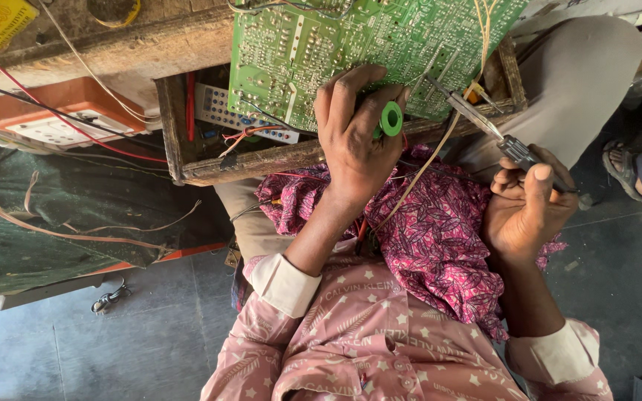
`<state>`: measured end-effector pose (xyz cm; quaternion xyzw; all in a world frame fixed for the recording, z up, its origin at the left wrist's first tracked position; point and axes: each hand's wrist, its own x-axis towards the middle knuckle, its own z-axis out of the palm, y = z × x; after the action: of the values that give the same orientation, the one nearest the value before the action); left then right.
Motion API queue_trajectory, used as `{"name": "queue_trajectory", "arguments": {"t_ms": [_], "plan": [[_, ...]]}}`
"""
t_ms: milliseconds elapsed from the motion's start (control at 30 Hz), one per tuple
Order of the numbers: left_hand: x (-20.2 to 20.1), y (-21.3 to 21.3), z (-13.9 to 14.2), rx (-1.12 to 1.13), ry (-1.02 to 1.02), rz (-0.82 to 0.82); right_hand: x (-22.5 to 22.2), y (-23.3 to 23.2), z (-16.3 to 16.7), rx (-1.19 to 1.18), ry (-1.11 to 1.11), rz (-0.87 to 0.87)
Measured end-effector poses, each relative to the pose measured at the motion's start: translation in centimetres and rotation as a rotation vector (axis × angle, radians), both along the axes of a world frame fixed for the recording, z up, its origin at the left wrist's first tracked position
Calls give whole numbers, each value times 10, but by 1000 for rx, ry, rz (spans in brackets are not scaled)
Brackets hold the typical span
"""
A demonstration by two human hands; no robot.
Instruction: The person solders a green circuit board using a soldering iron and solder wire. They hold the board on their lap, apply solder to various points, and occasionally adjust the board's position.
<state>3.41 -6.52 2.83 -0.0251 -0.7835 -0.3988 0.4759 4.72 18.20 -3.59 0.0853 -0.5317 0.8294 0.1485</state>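
Your left hand (354, 141) is closed around a small green spool (391, 119), most likely solder wire, with the fingers curled up over the lower edge of the green circuit board (351, 44); the spool pokes out at 3 o'clock from your knuckles. Your right hand (529, 208) is shut around the dark handle of a soldering iron (484, 122), thumb laid along the grip. The iron's long axis runs from your right fist toward 10 o'clock, its metal shaft ending on the board's solder side just beside a yellow wire (440, 145) that trails down across your lap. So the board lies at 12 o'clock from the left hand and at about 10 o'clock from the right; the left is the nearer, touching it, while the right reaches it only through the tool. Whether the tip touches a joint is too small to tell.

The board leans tilted in an open wooden drawer (261, 160) that also holds a pale remote control (221, 111). A magenta patterned cloth (440, 238) covers your knees. At 9 o'clock sits an orange-and-white box (61, 111) with red and black wires across it
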Motion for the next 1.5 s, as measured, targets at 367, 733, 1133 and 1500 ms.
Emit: {"name": "queue_trajectory", "arguments": {"t_ms": [367,733,1133,1500], "plan": [[4,-1,-1,-1,6,-4,2,0,-3,-11,9,20],[4,-1,0,1,-3,-8,3,2,-1,-2,8,2],[2,-1,-1,-26,7,-9,2,0,0,-15,7,30],[4,-2,0,-15,9,-14,3,2,-1,-17,-2,12]]}}
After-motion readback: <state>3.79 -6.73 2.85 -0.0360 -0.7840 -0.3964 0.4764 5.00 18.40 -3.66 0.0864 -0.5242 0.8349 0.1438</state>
